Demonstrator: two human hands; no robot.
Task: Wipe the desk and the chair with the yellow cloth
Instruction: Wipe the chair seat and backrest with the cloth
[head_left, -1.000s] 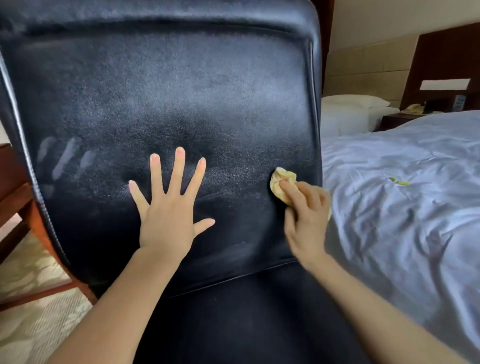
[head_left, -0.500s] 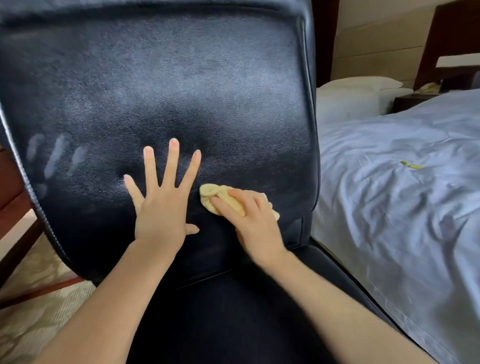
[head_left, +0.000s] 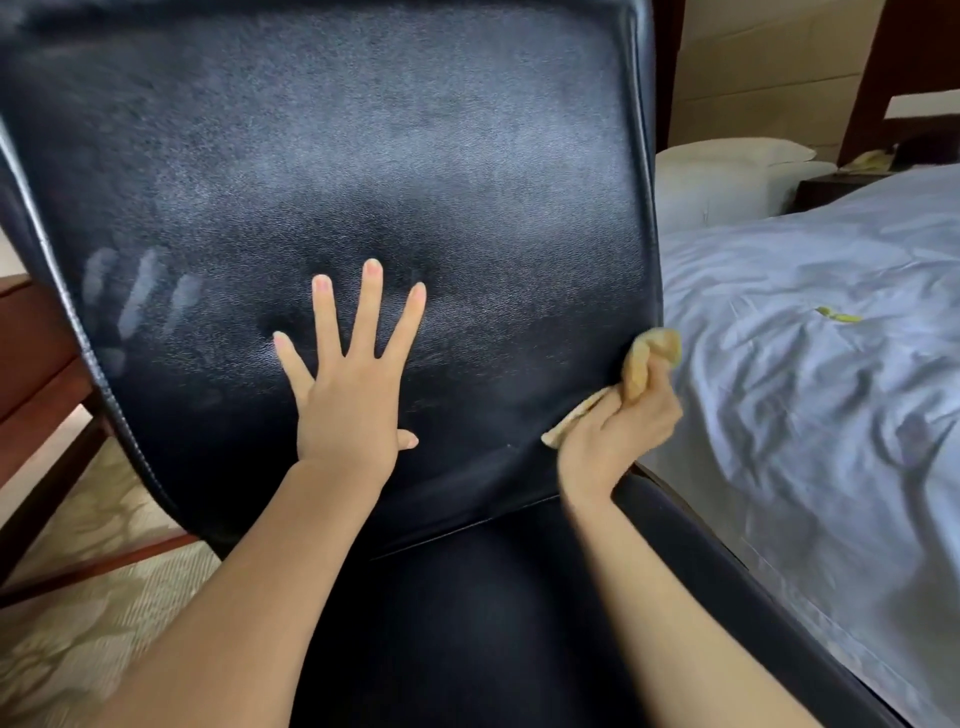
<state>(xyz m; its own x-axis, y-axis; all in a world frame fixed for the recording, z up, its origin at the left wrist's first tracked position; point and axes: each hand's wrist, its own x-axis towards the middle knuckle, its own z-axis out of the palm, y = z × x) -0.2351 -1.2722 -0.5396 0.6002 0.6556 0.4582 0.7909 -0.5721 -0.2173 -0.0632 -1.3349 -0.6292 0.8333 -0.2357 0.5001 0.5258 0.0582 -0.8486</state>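
The black leather chair (head_left: 363, 156) fills most of the view, its backrest facing me and its seat below. My left hand (head_left: 353, 384) presses flat on the lower middle of the backrest with the fingers spread. My right hand (head_left: 618, 436) grips the crumpled yellow cloth (head_left: 647, 358) at the lower right edge of the backrest. Part of the cloth sticks up above the fingers and part trails out to the left under the palm. A faint handprint (head_left: 140, 296) shows on the left of the backrest.
A bed with a pale blue-grey sheet (head_left: 831, 389) stands close against the chair's right side, with white pillows (head_left: 727, 171) behind. A small yellow-green scrap (head_left: 839, 314) lies on the sheet. Dark wooden furniture (head_left: 36, 353) and patterned carpet (head_left: 88, 597) are at the left.
My right hand swept the cloth left to the middle of the backrest beside my left hand, then back right to the backrest's edge. My left hand stayed pressed in place.
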